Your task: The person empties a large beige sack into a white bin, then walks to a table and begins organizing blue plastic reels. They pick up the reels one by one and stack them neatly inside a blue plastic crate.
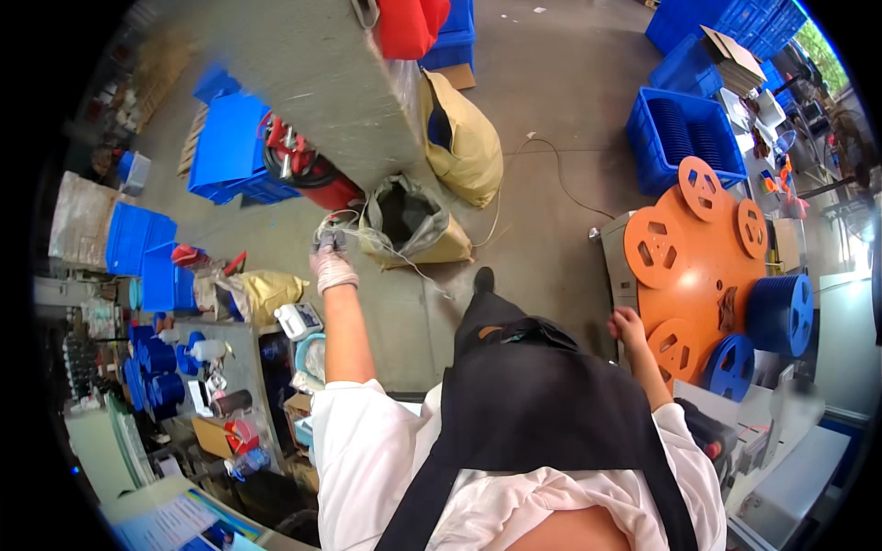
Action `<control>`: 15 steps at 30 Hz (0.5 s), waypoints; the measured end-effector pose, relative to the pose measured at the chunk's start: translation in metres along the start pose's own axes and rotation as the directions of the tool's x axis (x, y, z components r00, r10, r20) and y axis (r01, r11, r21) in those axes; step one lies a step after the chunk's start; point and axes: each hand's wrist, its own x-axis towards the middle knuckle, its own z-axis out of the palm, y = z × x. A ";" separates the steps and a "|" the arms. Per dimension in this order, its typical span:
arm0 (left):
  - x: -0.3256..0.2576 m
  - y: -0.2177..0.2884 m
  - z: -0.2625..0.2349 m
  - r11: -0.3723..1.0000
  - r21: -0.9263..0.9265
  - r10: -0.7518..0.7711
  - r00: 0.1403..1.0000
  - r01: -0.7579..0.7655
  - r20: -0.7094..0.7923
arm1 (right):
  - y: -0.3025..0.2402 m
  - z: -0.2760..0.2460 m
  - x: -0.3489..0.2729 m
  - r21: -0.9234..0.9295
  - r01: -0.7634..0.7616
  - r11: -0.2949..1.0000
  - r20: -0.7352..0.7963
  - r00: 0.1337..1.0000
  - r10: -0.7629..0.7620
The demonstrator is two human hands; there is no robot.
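My left hand [333, 260], in a pale glove with grey fingertips, is closed around thin whitish plastic strands [409, 261]. The strands loop above the fingers and trail down to the right. Just right of that hand stands an open yellowish sack [444, 241] with a grey lining and a dark inside. My right hand [627, 326] is bare, its fingers curled in, and nothing shows in them. It hangs beside the left edge of an orange round-topped table [703, 266], apart from the orange slotted discs [654, 248] on it.
A red fire extinguisher [333, 191] stands by a grey pillar [312, 83], with a full yellow sack [464, 138] behind. A cable [560, 165] runs across the floor. Blue crates [684, 138] are at the far right; blue spools [779, 314] stand by the orange table. A cluttered bench [243, 344] is at left.
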 end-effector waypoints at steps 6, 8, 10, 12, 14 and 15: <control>0.107 -0.079 0.037 0.914 0.394 0.145 0.984 -0.094 -0.101 | -0.010 -0.021 0.010 0.004 -0.336 0.942 -0.266 0.907 0.325; 0.126 -0.111 0.032 0.536 0.843 0.187 0.980 -0.046 -0.065 | -0.006 -0.026 0.025 -0.001 -0.278 0.961 -0.246 0.931 0.269; 0.129 -0.127 0.034 0.400 0.915 0.154 0.981 0.046 -0.116 | -0.049 0.010 0.034 -0.171 -0.167 0.971 -0.234 0.964 0.125; 0.133 -0.152 0.028 0.216 0.973 0.052 0.994 0.083 -0.096 | -0.087 0.037 0.037 -0.296 -0.055 0.954 -0.109 0.994 0.024; 0.135 -0.164 0.018 -0.053 0.993 -0.141 0.985 -0.108 0.099 | -0.108 0.050 0.041 -0.257 -0.112 0.960 -0.103 0.991 0.088; 0.132 -0.172 0.030 -0.022 0.972 -0.239 0.945 -0.235 0.224 | -0.116 0.049 0.040 -0.230 -0.097 0.968 -0.121 0.990 0.071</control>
